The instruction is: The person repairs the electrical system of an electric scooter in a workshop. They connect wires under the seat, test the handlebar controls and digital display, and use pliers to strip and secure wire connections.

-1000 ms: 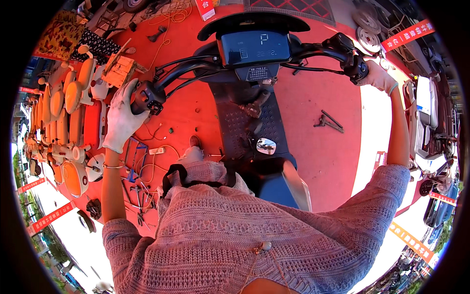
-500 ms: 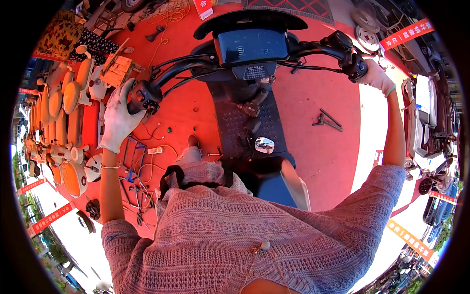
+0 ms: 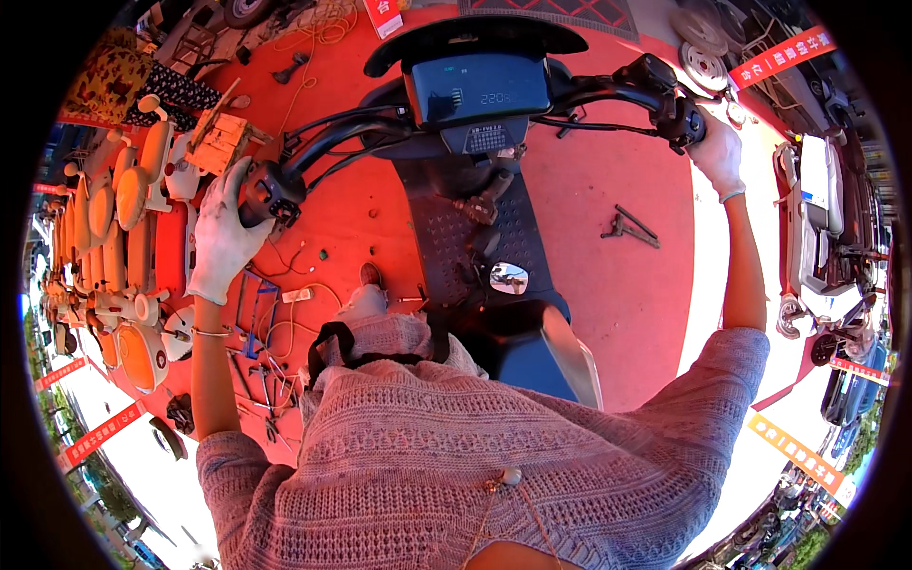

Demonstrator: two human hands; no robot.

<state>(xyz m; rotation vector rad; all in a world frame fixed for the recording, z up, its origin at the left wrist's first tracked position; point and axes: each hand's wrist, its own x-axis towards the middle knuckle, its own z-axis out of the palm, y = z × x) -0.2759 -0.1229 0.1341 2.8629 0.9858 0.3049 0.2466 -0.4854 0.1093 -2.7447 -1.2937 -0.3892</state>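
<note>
Scooter (image 3: 446, 237) sat ahead of and below you, its handlebar (image 3: 328, 148) spanning the space between your arms. Your left hand (image 3: 226, 233), in a white glove, was closed around the left end of the bar, thumb near the switches. Your right hand (image 3: 718, 154), gloved too, was wrapped on the right end, its fingers partly hidden. Between them, the display (image 3: 480, 87) was lit. What looked like a drill (image 3: 485, 199) lay on the dark footboard; a small mirror (image 3: 509, 277) was near the front of the seat (image 3: 532, 356). One shoe (image 3: 371, 275) of yours was on the red floor (image 3: 608, 313), left of the footboard. Dark metal bars (image 3: 631, 228) lay right of it. Farther left: a white power strip (image 3: 296, 295), scattered tools (image 3: 273, 389), and a wooden box (image 3: 223, 142).
</note>
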